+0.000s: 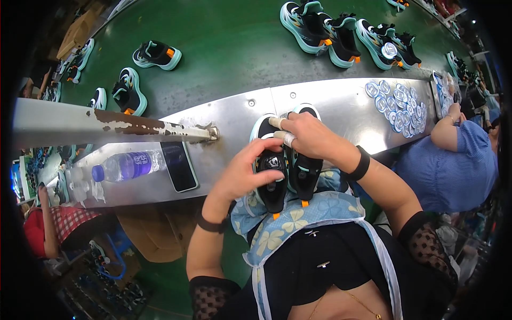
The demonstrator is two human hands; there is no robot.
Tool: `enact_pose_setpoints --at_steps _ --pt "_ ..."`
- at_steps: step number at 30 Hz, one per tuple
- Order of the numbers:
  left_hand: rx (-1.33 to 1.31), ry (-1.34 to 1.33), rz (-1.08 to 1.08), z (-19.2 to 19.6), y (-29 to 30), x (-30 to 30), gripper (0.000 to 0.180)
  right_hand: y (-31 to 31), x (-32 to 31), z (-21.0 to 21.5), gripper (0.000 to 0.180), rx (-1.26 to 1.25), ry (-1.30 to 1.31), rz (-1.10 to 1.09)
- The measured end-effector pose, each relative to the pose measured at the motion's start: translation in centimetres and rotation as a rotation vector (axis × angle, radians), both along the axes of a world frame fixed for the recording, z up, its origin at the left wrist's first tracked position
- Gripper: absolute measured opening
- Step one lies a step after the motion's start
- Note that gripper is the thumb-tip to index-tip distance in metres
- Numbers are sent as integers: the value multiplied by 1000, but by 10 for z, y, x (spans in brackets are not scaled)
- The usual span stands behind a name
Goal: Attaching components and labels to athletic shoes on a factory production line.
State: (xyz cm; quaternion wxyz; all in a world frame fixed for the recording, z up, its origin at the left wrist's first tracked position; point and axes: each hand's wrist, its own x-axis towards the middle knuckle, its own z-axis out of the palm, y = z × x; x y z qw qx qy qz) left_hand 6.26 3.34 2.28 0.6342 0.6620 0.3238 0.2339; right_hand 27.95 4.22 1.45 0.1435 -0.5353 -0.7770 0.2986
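A pair of black sneakers with pale mint soles and orange heel tabs stands in front of me, toes away from me, at the steel ledge's edge. My left hand (246, 169) curves over the side of the left sneaker (272, 196), its thumb and fingers bent around the upper. A shiny dark round patch shows between them. My right hand (309, 134) reaches across both shoes, fingertips pressed together at the left sneaker's front; pale covers wrap some fingers. The right sneaker (306, 178) lies under that hand, its middle partly hidden. What the right fingertips pinch is hidden.
Round blue-and-white tags (401, 109) lie heaped on the ledge (333, 96) to the right. At left are a phone (180, 166), a water bottle (129, 165) and a chipped metal bar (112, 124). More sneakers (305, 26) sit on the green surface. Other people sit on both sides.
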Motion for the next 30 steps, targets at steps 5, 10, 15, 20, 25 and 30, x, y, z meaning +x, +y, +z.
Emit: enact_pose_setpoints --at_steps 5,10,15,20,25,30 --pt "294 459 338 10 -34 22 43 0 -1 1 37 10 -23 -13" --pt "11 -35 155 -28 -20 -2 29 -1 -1 3 33 15 -1 -4" --pt "-8 -34 -218 -22 2 -13 49 0 -1 3 24 52 -39 2" --pt "95 51 -15 -28 -36 -26 111 -24 -2 39 35 -27 261 89" --pt "117 158 290 -48 -81 -2 113 -48 -19 36 44 20 168 346" --pt "50 141 539 -54 -98 23 98 -65 -30 26 36 121 186 119"
